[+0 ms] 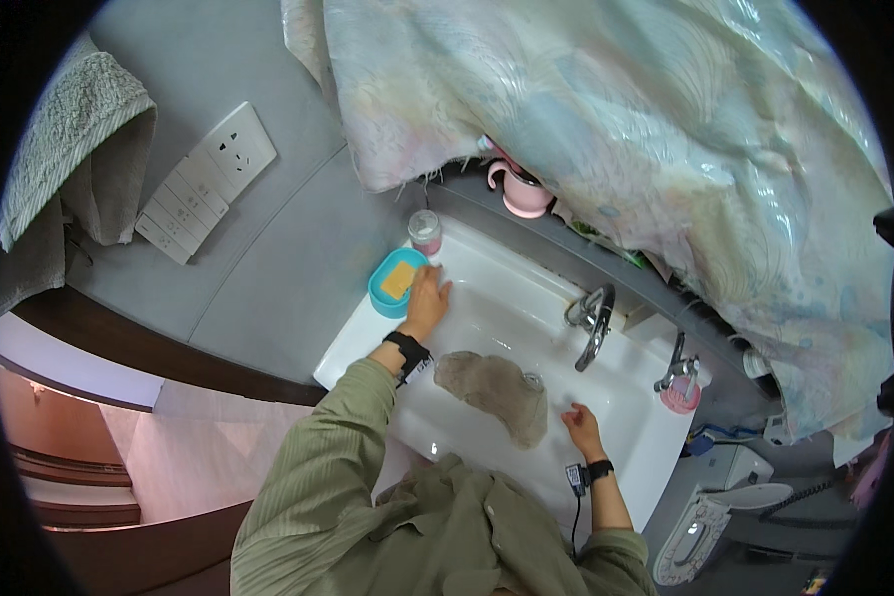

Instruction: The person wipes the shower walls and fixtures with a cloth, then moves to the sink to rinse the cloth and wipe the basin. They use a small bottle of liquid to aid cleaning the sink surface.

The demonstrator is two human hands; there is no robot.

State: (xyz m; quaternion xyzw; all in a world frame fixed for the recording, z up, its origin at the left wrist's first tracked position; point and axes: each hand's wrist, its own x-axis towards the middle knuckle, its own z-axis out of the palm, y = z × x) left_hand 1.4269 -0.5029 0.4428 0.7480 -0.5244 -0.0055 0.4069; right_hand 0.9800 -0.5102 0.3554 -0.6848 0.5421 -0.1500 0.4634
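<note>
My left hand (426, 302) is at the right edge of a turquoise soap dish (378, 290). Its fingers lie beside a yellow bar of soap (398, 280) in the dish; whether they touch the bar is unclear. Over the right part of the white washbasin (484, 294), my right hand (582, 430) has loosely curled fingers and no object visible in it. Between the hands, a wet grey-brown cloth (492, 395) is spread on the basin floor, reaching the drain (533, 382). Black bands circle both wrists.
A chrome faucet (596, 320) arches over the basin's back edge. Behind the dish stands a clear jar (425, 232). At the right corner, a second tap (678, 370) sits near a pink round item (680, 397). A patterned curtain (566, 97) hangs over a shelf holding a pink cup (525, 195).
</note>
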